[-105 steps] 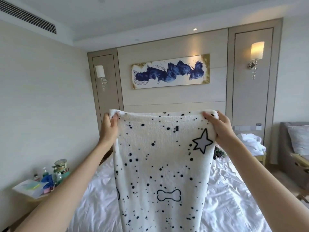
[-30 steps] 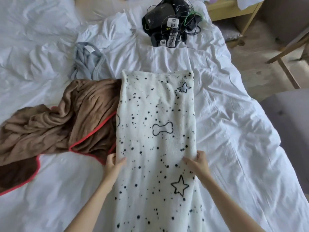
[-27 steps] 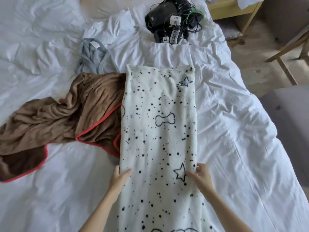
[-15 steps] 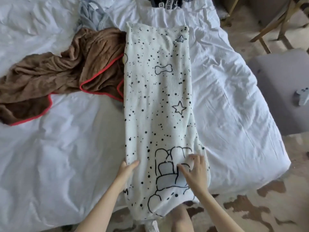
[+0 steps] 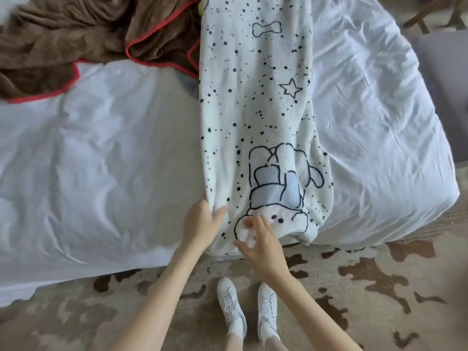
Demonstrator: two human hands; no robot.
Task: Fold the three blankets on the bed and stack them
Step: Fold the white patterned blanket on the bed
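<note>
Spotted blanket (image 5: 253,110) being held at the foot of the bed (image 5: 114,160)
Its left hem is being pinched by the left hand (image 5: 202,221); the right hand (image 5: 263,241) is being rested on it, fingers apart
</note>
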